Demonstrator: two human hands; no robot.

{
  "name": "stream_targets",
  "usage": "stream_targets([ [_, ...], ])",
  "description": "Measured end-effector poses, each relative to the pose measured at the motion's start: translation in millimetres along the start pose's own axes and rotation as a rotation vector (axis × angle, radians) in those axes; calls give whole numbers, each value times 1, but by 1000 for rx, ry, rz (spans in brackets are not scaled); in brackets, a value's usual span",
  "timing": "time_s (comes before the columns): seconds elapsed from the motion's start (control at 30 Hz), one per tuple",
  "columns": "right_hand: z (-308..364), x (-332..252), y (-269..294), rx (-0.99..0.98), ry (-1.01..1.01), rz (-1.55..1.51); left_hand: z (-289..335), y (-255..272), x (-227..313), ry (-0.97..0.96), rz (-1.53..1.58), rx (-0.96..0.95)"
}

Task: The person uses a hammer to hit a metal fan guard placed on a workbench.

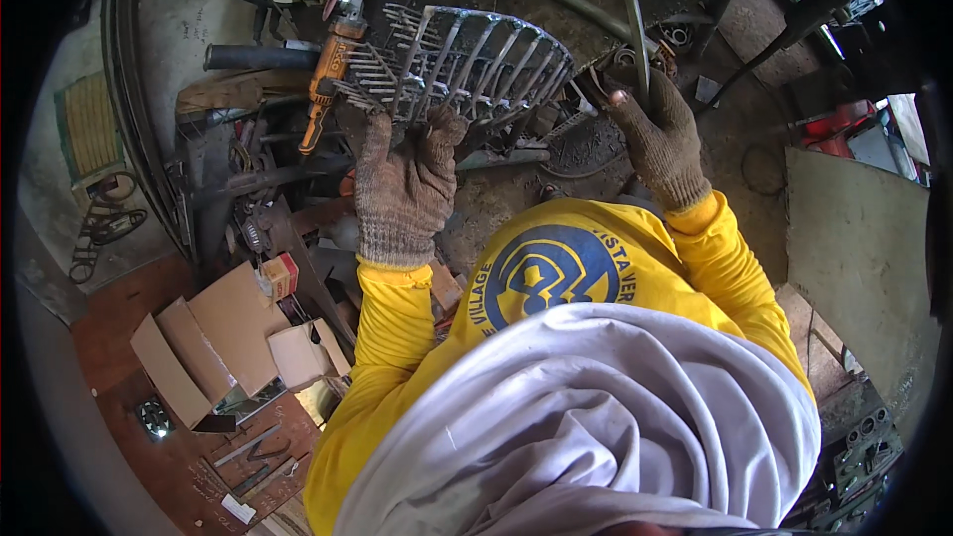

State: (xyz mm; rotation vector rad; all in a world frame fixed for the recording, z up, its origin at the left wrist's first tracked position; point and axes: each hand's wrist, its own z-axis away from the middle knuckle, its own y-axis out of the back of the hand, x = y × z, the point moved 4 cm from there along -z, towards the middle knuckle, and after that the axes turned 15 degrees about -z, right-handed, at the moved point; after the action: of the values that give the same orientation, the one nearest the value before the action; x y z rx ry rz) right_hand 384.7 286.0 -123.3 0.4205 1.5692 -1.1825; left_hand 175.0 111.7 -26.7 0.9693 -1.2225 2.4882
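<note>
left hand's fingers [437, 134] hidden behind metal rack [467, 60], orange grinder [333, 65] partly behind rack

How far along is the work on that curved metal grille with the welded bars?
Done, apparently: the curved grey metal grille already has its rows of bars joined to the rim. In hand: the gloved left hand grips its lower edge, the gloved right hand its right end. Left: unclear; the orange angle grinder lies beside it, unheld, so any finishing is not under way.
</note>
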Motion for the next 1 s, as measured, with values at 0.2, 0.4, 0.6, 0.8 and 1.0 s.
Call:
stream_targets([
  [0.2,8,11,19,13,-99,112,3,7,-3,22,80,-44],
  [0.4,15,10,22,-14,-75,144,2,19,-10,25,37,-84],
  [0.6,23,22,32,-31,-139,166,3,24,-24,-74,-151,41],
  [0.8,27,22,32,-50,-232,226,5,32,-31,-125,-264,87],
  [1.0,31,29,34,-79,-204,235,6,32,-29,-243,-653,245],
])
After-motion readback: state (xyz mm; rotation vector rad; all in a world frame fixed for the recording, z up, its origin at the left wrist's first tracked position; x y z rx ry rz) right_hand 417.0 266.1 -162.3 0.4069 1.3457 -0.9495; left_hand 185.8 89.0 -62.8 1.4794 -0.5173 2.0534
